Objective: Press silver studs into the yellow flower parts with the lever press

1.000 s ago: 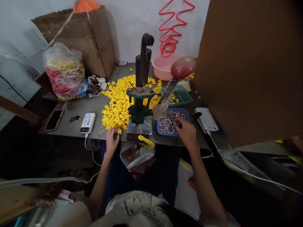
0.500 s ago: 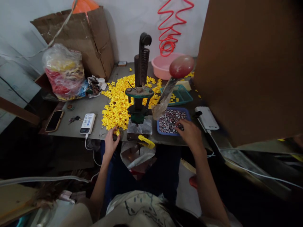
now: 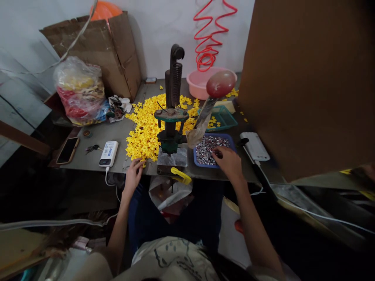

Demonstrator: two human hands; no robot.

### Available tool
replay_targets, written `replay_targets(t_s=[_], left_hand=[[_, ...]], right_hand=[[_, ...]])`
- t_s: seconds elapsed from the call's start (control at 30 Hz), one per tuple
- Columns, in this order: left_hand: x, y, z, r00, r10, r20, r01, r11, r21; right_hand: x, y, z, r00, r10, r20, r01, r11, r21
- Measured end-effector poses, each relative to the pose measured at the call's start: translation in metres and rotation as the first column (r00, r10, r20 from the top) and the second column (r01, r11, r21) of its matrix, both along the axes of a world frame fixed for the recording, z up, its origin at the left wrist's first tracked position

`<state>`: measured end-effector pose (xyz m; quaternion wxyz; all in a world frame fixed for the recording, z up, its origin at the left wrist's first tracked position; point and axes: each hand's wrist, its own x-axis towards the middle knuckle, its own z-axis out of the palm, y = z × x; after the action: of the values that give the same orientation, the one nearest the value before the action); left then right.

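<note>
A hand press (image 3: 172,117) with a coiled spring and a lever ending in a red ball knob (image 3: 220,83) stands at the table's front middle. Behind and left of it lies a heap of small yellow plastic pieces (image 3: 149,125). My left hand (image 3: 133,173) rests at the near edge of that heap, fingers curled on the table; what they hold is hidden. My right hand (image 3: 228,163) reaches into a blue tray (image 3: 197,160) of small dark and silvery parts, fingertips pinched among them.
A power bank (image 3: 108,153), keys (image 3: 92,148) and a phone (image 3: 67,150) lie at the left. A cardboard box (image 3: 96,47), a stuffed plastic bag (image 3: 79,89), a pink basin (image 3: 202,80), a green basket (image 3: 224,117) and a large brown board (image 3: 307,78) ring the table.
My left hand has slid slightly left and nearer along the heap's edge. My right hand stays in the blue tray, shifting a little among the parts.
</note>
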<state>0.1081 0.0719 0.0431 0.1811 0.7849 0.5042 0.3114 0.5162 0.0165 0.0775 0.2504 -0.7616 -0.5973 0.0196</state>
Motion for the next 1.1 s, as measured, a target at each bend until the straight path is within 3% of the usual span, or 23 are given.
replay_targets(t_s=[0.3, 0.4, 0.57, 0.8, 0.97, 1.1], left_hand=[[0.003, 0.005, -0.006, 0.998, 0.069, 0.000, -0.069, 0.996, 0.053], [0.005, 0.006, -0.005, 0.999, 0.044, -0.003, -0.044, 0.998, 0.046], [0.015, 0.007, -0.005, 0.994, -0.008, 0.112, 0.003, 0.999, 0.041], [0.045, 0.011, 0.000, 0.949, 0.130, 0.286, -0.114, 0.991, -0.073], [0.072, 0.021, 0.005, 0.950, 0.039, 0.309, -0.028, 0.999, -0.039], [0.081, 0.025, 0.006, 0.966, -0.085, 0.246, 0.083, 0.996, 0.017]], right_hand=[[0.010, 0.006, -0.005, 0.981, -0.015, -0.196, 0.029, 0.997, 0.067], [0.014, 0.009, -0.006, 0.966, -0.016, -0.258, 0.030, 0.998, 0.053], [0.015, 0.009, -0.006, 0.954, -0.009, -0.299, 0.029, 0.998, 0.060], [0.011, 0.010, -0.003, 0.975, -0.011, -0.223, 0.012, 1.000, 0.001], [0.013, 0.012, -0.006, 0.991, 0.079, -0.108, -0.073, 0.996, 0.058], [0.015, 0.010, -0.006, 0.989, 0.079, -0.121, -0.071, 0.995, 0.073]])
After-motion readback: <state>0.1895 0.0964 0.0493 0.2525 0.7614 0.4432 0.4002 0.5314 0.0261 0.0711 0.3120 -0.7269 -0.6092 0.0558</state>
